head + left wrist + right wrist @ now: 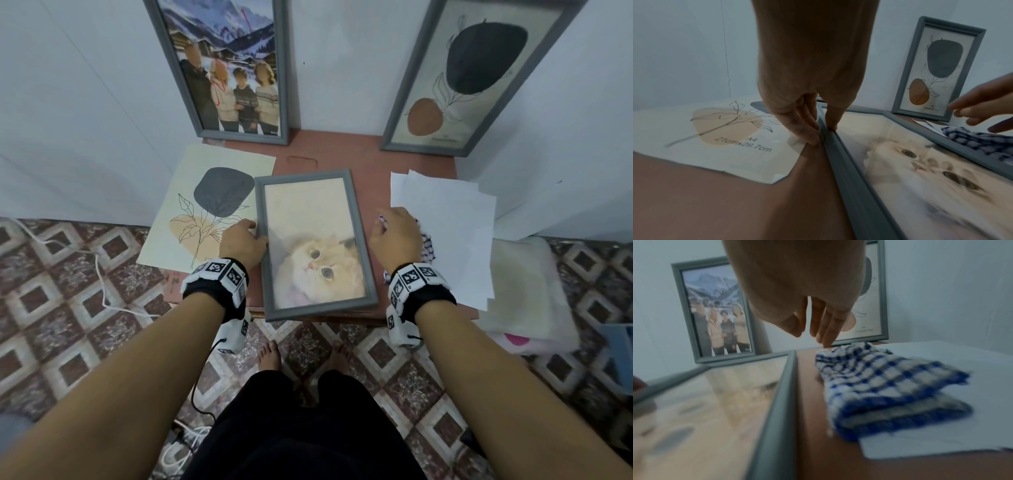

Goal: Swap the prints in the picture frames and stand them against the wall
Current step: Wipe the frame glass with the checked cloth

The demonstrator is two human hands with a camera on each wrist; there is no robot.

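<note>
A grey frame [359,240] with a cat print lies flat in the middle of the small reddish table [370,161]. My left hand [255,233] pinches the frame's left rail [849,178], thumb on top and fingers on the outer side [823,131]. A loose leaf print [205,205] lies flat beside it on the left [725,129]. My right hand [383,219] is open over a blue checked cloth [426,246], its straight fingertips [826,344] at the cloth's far end [879,382]. Two grey frames stand against the wall: a family photo [226,68] and a leaf print [479,75].
Several white sheets [452,219] lie under the cloth at the table's right side and overhang its edge. A white cable [99,274] runs over the patterned floor on the left. Folded fabric [527,291] sits on the right. My bare feet [270,354] stand near the table's front edge.
</note>
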